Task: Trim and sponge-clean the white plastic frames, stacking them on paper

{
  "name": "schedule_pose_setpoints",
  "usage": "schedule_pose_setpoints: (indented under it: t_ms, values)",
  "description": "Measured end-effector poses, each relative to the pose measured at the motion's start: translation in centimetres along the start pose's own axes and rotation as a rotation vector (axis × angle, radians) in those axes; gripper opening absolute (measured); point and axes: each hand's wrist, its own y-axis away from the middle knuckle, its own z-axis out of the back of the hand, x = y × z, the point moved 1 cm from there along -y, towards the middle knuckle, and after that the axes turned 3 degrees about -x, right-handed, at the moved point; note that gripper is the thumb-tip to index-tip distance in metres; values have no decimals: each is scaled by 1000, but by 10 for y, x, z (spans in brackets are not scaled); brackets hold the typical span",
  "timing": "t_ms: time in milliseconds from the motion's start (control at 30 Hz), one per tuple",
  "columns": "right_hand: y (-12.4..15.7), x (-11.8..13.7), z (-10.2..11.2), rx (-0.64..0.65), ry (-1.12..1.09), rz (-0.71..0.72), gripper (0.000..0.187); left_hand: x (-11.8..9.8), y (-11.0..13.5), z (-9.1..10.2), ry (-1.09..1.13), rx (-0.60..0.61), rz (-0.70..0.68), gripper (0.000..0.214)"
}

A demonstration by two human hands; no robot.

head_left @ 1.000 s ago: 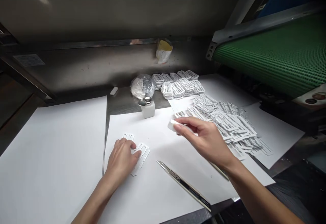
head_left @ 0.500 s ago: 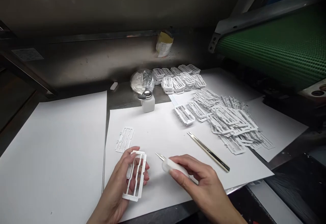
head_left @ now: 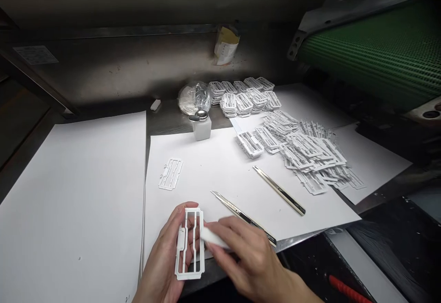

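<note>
A white plastic frame (head_left: 202,261) with long slots stands tilted in my left hand (head_left: 164,252), its fingers wrapped behind and around the left side. My right hand (head_left: 250,252) pinches a white block (head_left: 213,237), which looks like an eraser or foam pad, against the frame's right edge. Part of the block is hidden under my fingers. Just beyond the right hand a utility knife (head_left: 241,213) lies on the white paper (head_left: 206,169). Farther right rests a second utility knife (head_left: 279,190). A single similar frame (head_left: 171,174) lies flat beyond my left hand.
Loose frames (head_left: 310,156) are heaped at the right, with stacked frames (head_left: 244,103) behind. A white container (head_left: 201,129) with metal lids stands by a plastic-wrapped bundle (head_left: 195,98). A green mesh conveyor (head_left: 375,54) overhangs the right; white sheets (head_left: 86,192) cover the left.
My right hand has moved left and brought the white block against the frame's edge. The frame is turned more upright. The nearer knife now shows almost fully.
</note>
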Motion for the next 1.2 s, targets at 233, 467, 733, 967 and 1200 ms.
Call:
schedule_pose_setpoints:
  t_ms: [233,467,733,967,1200]
  values:
    - [0,7,0,106,-41,51,22,-4,10,-7,58,-47,-14,21]
    - [14,15,15,74,-198,-62,22,-4,7,-5,76,3,-17,29]
    - [12,25,-11,-51,-19,179,20,-2,10,-7,122,-46,-33,28]
    - [4,13,20,-66,-78,-69,22,-4,12,0,161,34,-25,30]
    - [-32,16,5,-105,25,-71,21,-1,22,-13,198,-129,25,19]
